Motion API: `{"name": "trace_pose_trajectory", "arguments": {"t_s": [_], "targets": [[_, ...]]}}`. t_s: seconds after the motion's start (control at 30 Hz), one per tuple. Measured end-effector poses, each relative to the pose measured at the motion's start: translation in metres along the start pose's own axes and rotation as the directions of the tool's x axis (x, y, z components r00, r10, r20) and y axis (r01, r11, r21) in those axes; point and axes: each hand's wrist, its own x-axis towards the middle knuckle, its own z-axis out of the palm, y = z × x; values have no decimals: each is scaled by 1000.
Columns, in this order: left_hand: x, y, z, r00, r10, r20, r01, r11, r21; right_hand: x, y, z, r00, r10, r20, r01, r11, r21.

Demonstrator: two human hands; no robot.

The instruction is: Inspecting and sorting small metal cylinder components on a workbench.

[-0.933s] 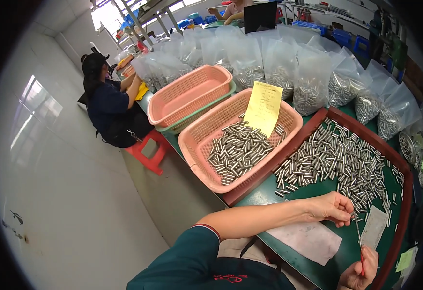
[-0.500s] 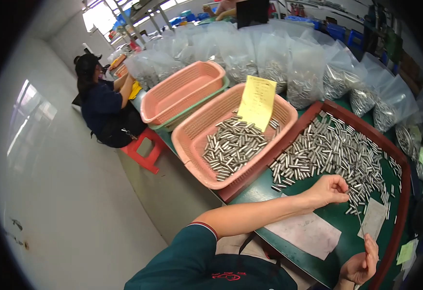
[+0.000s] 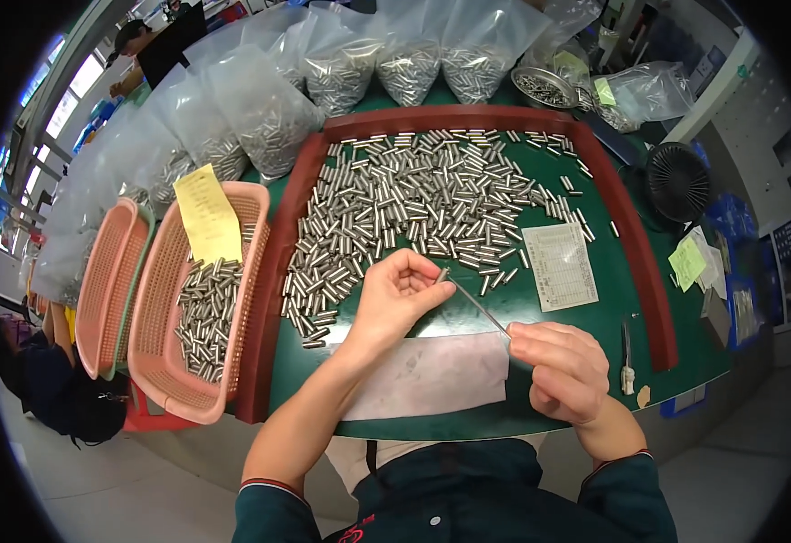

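Note:
My left hand (image 3: pixel 395 294) is closed in a pinch on a small metal cylinder (image 3: pixel 443 274), mostly covered by the fingertips. With bent fingers my right hand (image 3: pixel 558 366) grips a thin metal rod (image 3: pixel 480 308), whose far tip meets the cylinder at the left fingertips. Just beyond both hands, many short shiny metal cylinders (image 3: pixel 404 195) lie in a loose spread on the green table (image 3: pixel 495 312). A pale, stained cloth (image 3: pixel 427 380) lies flat below my wrists. Next to the spread, by my right hand, is a printed paper slip (image 3: pixel 560 267).
A dark red raised frame (image 3: pixel 454 118) borders the table. Left of it stand pink baskets (image 3: pixel 142 362), one holding cylinders and a yellow note (image 3: pixel 207 215). Filled plastic bags (image 3: pixel 273 118) line the back. At right are a black fan (image 3: pixel 676 181) and a white-handled tool (image 3: pixel 628 362).
The view has swung right, bringing the spread and both hands to the middle. My hands still hold the rod between them, and the cylinder at my left fingertips now shows.

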Motion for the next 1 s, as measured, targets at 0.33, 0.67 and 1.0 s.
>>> {"name": "trace_pose_trajectory", "arguments": {"t_s": [0.33, 0.67, 1.0], "targets": [[-4, 1, 1, 1000, -20, 18, 20, 1000, 7, 2, -1, 3, 1000, 13, -6, -13, 999, -35], [-4, -2, 2, 997, 71, 20, -72, 995, 62, 7, 1, 8, 996, 2, 90, 7, 995, -98], [-6, -3, 7, 999, 43, -12, -41, 993, 113, 1, 1, 5, 997, 37, 63, -32, 996, -78]]}}
